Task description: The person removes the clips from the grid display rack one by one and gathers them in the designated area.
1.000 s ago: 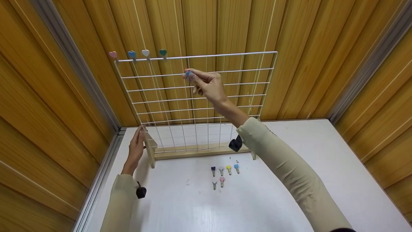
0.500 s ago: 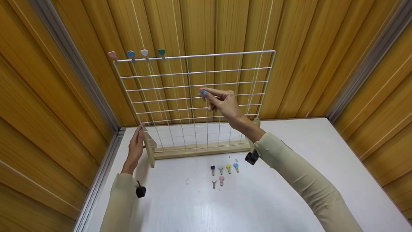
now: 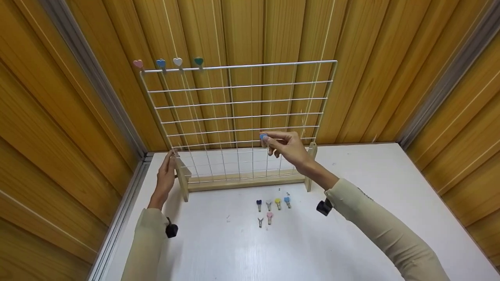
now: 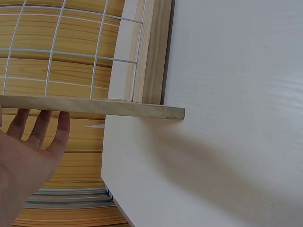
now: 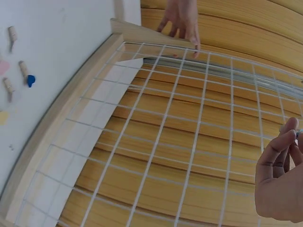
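In the head view my right hand (image 3: 291, 148) pinches a blue heart-topped clip (image 3: 263, 137) between thumb and fingertips, in front of the lower part of the white wire grid (image 3: 242, 102). The right wrist view catches that hand (image 5: 284, 179) at its right edge, the clip mostly hidden. My left hand (image 3: 166, 175) touches the left wooden foot (image 3: 182, 181) of the grid stand; its fairly straight fingers (image 4: 59, 135) meet the outer face in the left wrist view. Pink (image 3: 138, 63), blue (image 3: 161, 63), white (image 3: 177, 61) and green (image 3: 199, 61) heart clips sit along the top wire's left part.
Several heart clips lie on the white table before the stand, among them a yellow clip (image 3: 278, 203), a pink clip (image 3: 269, 217) and a dark clip (image 3: 259, 205). A wooden crossbar (image 3: 246, 183) joins the stand's feet. Wood-look panels (image 3: 242, 31) enclose the table.
My right hand has come down and to the right from near the grid's upper wires, still pinching the blue clip. The left hand stays at the foot.
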A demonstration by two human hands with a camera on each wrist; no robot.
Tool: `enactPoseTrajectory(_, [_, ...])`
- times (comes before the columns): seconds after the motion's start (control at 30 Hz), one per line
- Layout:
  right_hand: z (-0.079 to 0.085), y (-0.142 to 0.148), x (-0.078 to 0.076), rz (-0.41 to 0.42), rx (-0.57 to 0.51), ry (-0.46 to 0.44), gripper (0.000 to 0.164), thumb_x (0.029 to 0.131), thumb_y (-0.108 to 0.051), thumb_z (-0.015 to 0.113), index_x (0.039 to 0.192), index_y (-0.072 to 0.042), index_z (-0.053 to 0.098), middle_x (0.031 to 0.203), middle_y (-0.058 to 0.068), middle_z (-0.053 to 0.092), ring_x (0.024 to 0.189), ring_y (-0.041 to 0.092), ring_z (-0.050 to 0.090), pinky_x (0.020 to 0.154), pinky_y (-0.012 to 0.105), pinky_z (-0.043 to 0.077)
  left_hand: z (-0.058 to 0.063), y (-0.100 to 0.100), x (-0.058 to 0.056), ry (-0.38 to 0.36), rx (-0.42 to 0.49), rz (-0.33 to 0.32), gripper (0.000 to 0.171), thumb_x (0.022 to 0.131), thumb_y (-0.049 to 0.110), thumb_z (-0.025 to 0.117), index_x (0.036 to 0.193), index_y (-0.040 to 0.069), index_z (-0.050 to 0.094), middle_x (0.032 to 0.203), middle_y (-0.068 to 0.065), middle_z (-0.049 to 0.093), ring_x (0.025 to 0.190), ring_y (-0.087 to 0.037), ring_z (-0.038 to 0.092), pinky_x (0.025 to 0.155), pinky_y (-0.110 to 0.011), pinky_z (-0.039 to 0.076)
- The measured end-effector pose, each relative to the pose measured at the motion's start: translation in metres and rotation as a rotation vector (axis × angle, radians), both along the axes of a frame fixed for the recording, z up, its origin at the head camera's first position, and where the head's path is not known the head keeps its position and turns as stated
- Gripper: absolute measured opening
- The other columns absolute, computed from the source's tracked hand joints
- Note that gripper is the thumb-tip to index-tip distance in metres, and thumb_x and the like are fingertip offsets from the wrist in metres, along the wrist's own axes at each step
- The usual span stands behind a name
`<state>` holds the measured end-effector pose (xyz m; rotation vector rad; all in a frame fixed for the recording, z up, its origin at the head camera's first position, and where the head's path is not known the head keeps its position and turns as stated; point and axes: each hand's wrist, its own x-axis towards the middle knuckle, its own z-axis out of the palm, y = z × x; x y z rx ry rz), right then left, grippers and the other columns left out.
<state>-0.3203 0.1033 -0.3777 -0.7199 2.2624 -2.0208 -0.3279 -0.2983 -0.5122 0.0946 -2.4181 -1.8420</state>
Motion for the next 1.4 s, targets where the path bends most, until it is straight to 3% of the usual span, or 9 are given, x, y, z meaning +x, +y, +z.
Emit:
enactPoseTrajectory(0.23, [-0.021,0.016,0.003,0.003,0.079,-0.049,0.031,0.104,-0.015,0.062,0.130,0.000,0.069,0.091,-0.007,0.073,0.071,0.006,0.064,0.062,0.017,0.052,0.000,0.001,0.002,0.002,0.010,0.000,0.059,0.113,0.044,0.025,0.166,0.025,0.011,0.172,-0.013,0.015,0.156,-0.039,0.022,0.119,-0.060,0.037])
enactPoseTrajectory(0.77, [-0.061,0.045,0.012,0.024,0.138,-0.171,0.036,0.104,-0.015,0.062,0.134,0.004,0.064,0.096,-0.006,0.074,0.078,0.005,0.069,0.069,0.021,0.059,0.001,0.002,0.005,0.002,0.005,-0.006,0.058,0.113,0.043,0.026,0.166,0.026,0.010,0.173,-0.010,0.013,0.158,-0.037,0.018,0.121,-0.060,0.035])
enactPoseTrajectory(1.0, [-0.084,0.064,0.017,0.041,0.214,-0.178,0.038,0.102,-0.018,0.065,0.132,0.006,0.065,0.110,0.018,0.074,0.082,0.007,0.071,0.073,0.023,0.062,0.002,0.003,0.004,-0.004,-0.012,-0.005,0.058,0.113,0.043,0.025,0.167,0.025,0.009,0.173,-0.012,0.013,0.158,-0.038,0.019,0.121,-0.059,0.034])
enactPoseTrajectory(1.27, [-0.113,0.074,0.022,0.044,0.271,-0.219,0.037,0.101,-0.021,0.067,0.131,0.003,0.067,0.100,0.005,0.076,0.081,0.007,0.072,0.072,0.024,0.062,0.001,0.002,0.008,-0.012,0.003,0.003,0.059,0.113,0.044,0.025,0.166,0.027,0.010,0.173,-0.010,0.014,0.158,-0.036,0.019,0.122,-0.058,0.034])
enactPoseTrajectory(1.4, [-0.125,0.077,0.026,0.057,0.299,-0.262,0.040,0.101,-0.024,0.067,0.130,0.004,0.067,0.100,0.005,0.077,0.082,0.008,0.072,0.072,0.024,0.062,0.002,0.002,0.010,-0.015,0.005,0.005,0.059,0.113,0.045,0.025,0.166,0.027,0.010,0.173,-0.010,0.014,0.158,-0.036,0.020,0.122,-0.058,0.034])
